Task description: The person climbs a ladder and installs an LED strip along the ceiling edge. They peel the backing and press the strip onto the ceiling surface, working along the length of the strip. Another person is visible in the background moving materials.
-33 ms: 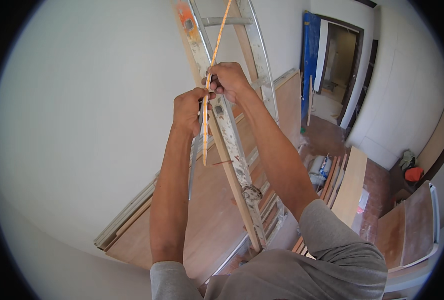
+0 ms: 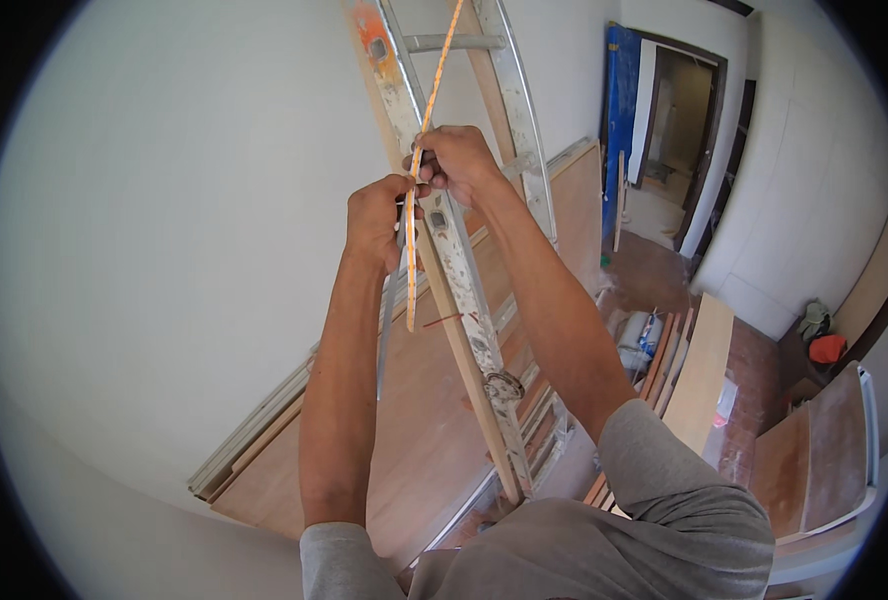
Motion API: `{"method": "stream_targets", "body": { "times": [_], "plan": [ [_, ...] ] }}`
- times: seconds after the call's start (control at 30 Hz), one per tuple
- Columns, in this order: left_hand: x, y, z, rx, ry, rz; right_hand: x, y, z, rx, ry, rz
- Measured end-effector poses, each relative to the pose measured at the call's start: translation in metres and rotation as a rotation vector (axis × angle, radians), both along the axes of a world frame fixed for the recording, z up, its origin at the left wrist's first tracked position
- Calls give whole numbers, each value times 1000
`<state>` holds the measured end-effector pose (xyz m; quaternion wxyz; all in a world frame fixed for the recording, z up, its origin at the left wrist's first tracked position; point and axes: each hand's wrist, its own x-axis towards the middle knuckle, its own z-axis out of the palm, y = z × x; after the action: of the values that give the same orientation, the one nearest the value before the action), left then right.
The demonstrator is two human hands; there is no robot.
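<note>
Left hand (image 2: 374,222) pinching orange cord (image 2: 433,95), right hand (image 2: 461,162) gripping same cord just above. Cord runs in front of paint-splattered metal ladder (image 2: 457,270), lower bit dangling below left hand. Big ol' wood panel (image 2: 424,430) behind.

The ladder (image 2: 457,262) is paint-spattered metal, the orange cord (image 2: 431,100) perhaps woven.

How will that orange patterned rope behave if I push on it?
Likely floppy: the orange patterned rope changes direction between the right hand above and the left hand below. It should be light, being thin and apparently pinched between fingers. Its dangling lower end would probably swing aside when pushed.
</note>
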<state>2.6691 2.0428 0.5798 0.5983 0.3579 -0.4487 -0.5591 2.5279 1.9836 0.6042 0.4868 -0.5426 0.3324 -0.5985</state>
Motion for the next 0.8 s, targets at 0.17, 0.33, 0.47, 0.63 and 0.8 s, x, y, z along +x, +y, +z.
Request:
{"method": "stream_targets", "body": {
  "times": [0.17,0.33,0.47,0.63,0.8],
  "plan": [
    [13,-9,-4,-135,-189,124,-3,-2,-15,9,-82,117],
    [7,0,9,-267,-324,210,-11,-3,-28,-43,-138,207],
    [8,14,28,-190,57,-94,-4,2,-29,-42,-180,177],
    [2,19,24,-82,-248,-108,-3,4,-27,-32,-205,116],
    [9,14,20,-380,-812,135,2,20,-20,51,-298,122]
  ]
}}
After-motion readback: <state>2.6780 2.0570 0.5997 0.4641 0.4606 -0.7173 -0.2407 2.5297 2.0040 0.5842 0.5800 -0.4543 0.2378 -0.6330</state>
